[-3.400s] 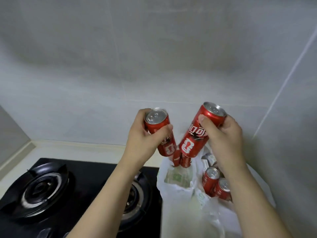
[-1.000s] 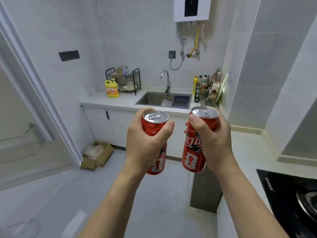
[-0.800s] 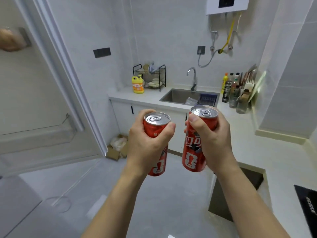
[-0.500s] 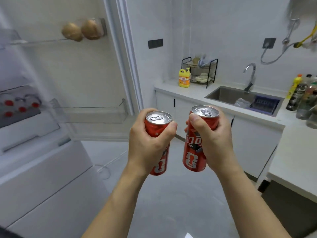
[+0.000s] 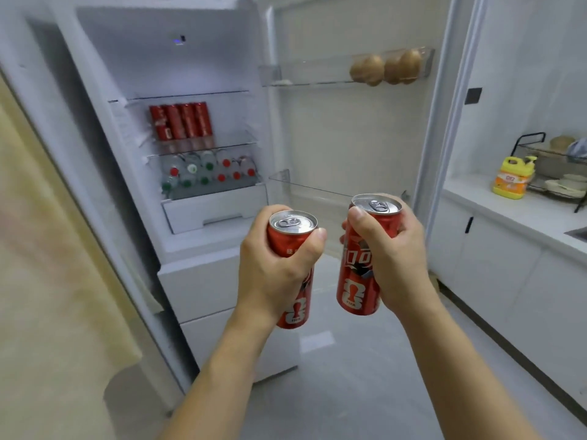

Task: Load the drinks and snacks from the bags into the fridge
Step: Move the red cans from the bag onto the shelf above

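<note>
My left hand grips a tall red can upright at mid-frame. Beside it my right hand grips a second red can, also upright. Both are held in front of the open fridge. On the middle glass shelf stands a row of several red cans. The shelf below holds several bottles lying on their sides with red, green and white caps facing me. The bags are out of view.
The fridge door stands open to the right, with round brown items in its top bin. A white drawer sits under the bottles. At right is a counter with a yellow detergent bottle and a dish rack.
I have turned left from the stove and bag, past the sink counter, and now face the open fridge. Both hands keep holding their cans in the same pose.
</note>
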Demonstrator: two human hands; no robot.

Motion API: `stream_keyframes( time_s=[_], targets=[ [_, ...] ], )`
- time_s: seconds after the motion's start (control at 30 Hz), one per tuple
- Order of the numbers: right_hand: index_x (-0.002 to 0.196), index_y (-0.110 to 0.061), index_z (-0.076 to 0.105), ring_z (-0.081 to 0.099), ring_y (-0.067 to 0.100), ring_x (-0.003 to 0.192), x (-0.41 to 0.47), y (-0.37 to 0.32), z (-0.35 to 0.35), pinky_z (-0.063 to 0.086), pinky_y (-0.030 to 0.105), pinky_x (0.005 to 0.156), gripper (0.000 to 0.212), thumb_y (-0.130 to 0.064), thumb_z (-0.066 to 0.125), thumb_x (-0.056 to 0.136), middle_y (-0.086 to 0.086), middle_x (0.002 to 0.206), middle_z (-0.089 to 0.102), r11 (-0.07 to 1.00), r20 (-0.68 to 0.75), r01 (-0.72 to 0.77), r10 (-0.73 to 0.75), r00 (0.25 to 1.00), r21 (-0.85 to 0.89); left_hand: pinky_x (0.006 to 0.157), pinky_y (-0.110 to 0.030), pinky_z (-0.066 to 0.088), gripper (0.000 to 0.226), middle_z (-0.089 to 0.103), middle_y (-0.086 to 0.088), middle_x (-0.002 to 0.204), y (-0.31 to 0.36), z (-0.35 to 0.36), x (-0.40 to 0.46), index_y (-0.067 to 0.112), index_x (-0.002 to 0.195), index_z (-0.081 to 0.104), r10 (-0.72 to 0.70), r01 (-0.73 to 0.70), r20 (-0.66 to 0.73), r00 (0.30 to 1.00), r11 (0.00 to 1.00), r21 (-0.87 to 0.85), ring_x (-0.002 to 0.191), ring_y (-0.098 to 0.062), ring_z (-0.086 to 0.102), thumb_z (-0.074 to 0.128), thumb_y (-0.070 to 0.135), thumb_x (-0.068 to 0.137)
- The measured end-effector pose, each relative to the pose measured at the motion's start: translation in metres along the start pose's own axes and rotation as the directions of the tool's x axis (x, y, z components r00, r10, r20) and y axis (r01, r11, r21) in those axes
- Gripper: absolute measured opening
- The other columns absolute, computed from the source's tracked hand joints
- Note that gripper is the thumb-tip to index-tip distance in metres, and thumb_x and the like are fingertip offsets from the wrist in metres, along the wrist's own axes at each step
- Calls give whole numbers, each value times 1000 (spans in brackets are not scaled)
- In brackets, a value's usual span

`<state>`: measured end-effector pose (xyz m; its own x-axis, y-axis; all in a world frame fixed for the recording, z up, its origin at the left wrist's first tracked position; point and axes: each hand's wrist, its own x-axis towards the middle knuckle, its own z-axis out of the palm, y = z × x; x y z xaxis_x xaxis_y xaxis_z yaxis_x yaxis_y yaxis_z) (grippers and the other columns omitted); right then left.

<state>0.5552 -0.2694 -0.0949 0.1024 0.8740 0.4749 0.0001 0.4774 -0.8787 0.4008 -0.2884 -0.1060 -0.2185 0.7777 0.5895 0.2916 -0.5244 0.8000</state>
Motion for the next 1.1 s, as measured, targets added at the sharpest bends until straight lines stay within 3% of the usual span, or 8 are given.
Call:
stream_keyframes(
  time_s=[0.23, 0.4, 0.47, 0.67, 0.87, 1.0, 1.1],
  targets=[
    [82, -55, 61, 71, 19, 85, -2, 11, 113, 60, 43, 80, 20, -60, 68, 64, -3, 90, 72, 997, 182, -12, -1, 983, 75, 64, -17, 52, 40, 69, 10, 83, -26, -102, 13, 21, 96, 61, -15, 34, -159, 987, 992, 119, 76, -12, 69, 71, 51, 71],
    [90, -44, 63, 71, 21, 87, 0, 23, 177, 59, 49, 82, 32, -60, 70, 63, 1, 93, 72, 991, 257, -57, 25, 966, 118, 64, -17, 53, 41, 68, 9, 85, -49, -156, 21, 23, 96, 62, -17, 63, -246, 969, 982, 178, 78, -13, 69, 71, 53, 70],
    [89, -47, 62, 72, 19, 87, 5, 29, 196, 59, 48, 82, 32, -62, 70, 62, 0, 94, 73, 990, 287, -76, 39, 957, 119, 65, -18, 53, 43, 68, 9, 86, -58, -171, 27, 22, 98, 62, -32, 84, -272, 962, 980, 180, 79, -13, 69, 71, 53, 70],
    [85, -55, 60, 72, 18, 86, 36, 53, 249, 60, 43, 81, 27, -64, 68, 62, -3, 93, 72, 987, 351, -96, 45, 935, 130, 68, -33, 60, 41, 68, 9, 87, -95, -196, 60, 25, 98, 61, -52, 128, -348, 936, 971, 200, 79, -18, 70, 72, 53, 70],
    [85, -49, 62, 72, 20, 84, 86, 79, 292, 59, 40, 77, 25, -57, 70, 63, -1, 91, 73, 978, 423, -100, 14, 906, 182, 65, -17, 52, 42, 69, 11, 85, -133, -206, 110, 26, 95, 62, -25, 130, -411, 911, 964, 230, 78, -13, 69, 70, 56, 67],
    [91, -40, 63, 71, 23, 86, 130, 95, 319, 59, 50, 81, 33, -56, 71, 64, 3, 92, 72, 974, 424, -108, 14, 905, 198, 67, -19, 54, 41, 68, 12, 86, -155, -211, 153, 28, 95, 61, -22, 138, -430, 902, 961, 240, 79, -12, 69, 71, 56, 66],
    [89, -43, 63, 72, 22, 84, 161, 110, 336, 59, 50, 81, 30, -57, 71, 63, 3, 92, 73, 973, 425, -106, 9, 905, 205, 68, -27, 58, 41, 69, 9, 86, -172, -214, 185, 27, 96, 61, -18, 139, -450, 893, 961, 237, 78, -17, 70, 71, 55, 67]
  ],
)
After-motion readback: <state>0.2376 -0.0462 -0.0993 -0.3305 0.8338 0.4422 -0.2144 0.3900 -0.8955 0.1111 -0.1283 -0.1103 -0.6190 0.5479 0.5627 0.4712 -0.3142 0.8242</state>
